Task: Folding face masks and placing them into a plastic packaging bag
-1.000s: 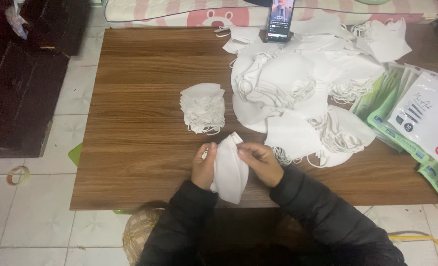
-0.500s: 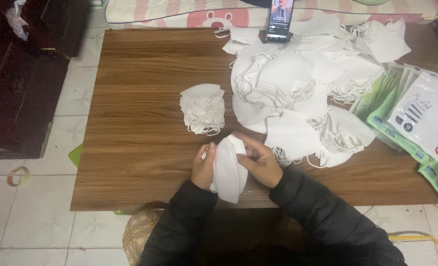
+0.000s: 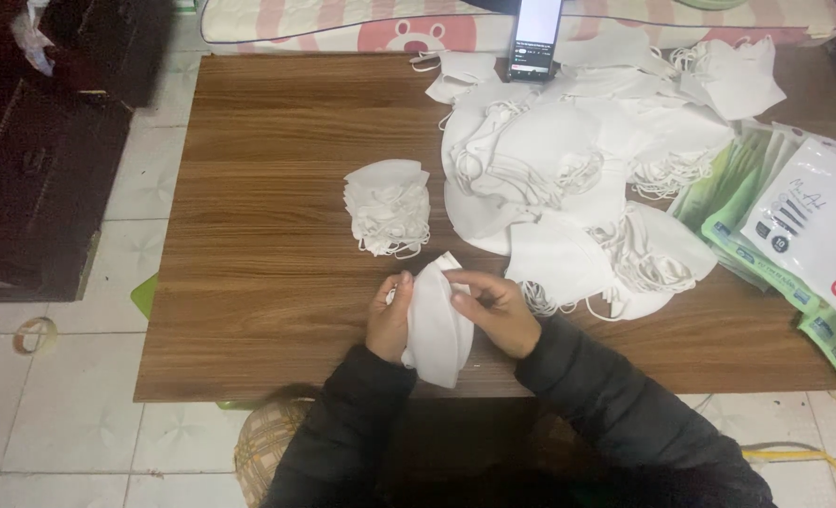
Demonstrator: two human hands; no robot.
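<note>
A white folded face mask [image 3: 436,325] stands upright between my hands above the near edge of the wooden table [image 3: 267,235]. My left hand [image 3: 390,318] grips its left side and my right hand [image 3: 496,309] pinches its right side near the top. A small neat stack of folded white masks [image 3: 388,205] lies just beyond my hands. A large loose heap of white masks [image 3: 568,179] with dangling ear loops spreads over the table's right half.
Green and white plastic packets [image 3: 794,226] lie stacked at the table's right edge. A phone [image 3: 535,38] stands propped at the far edge. Dark furniture [image 3: 41,160] stands left on the tiled floor. A woven basket [image 3: 262,442] sits under the table.
Both hands have closed the mask flatter and narrower between them, with the right hand shifting slightly toward the mask's top. The piles have not moved.
</note>
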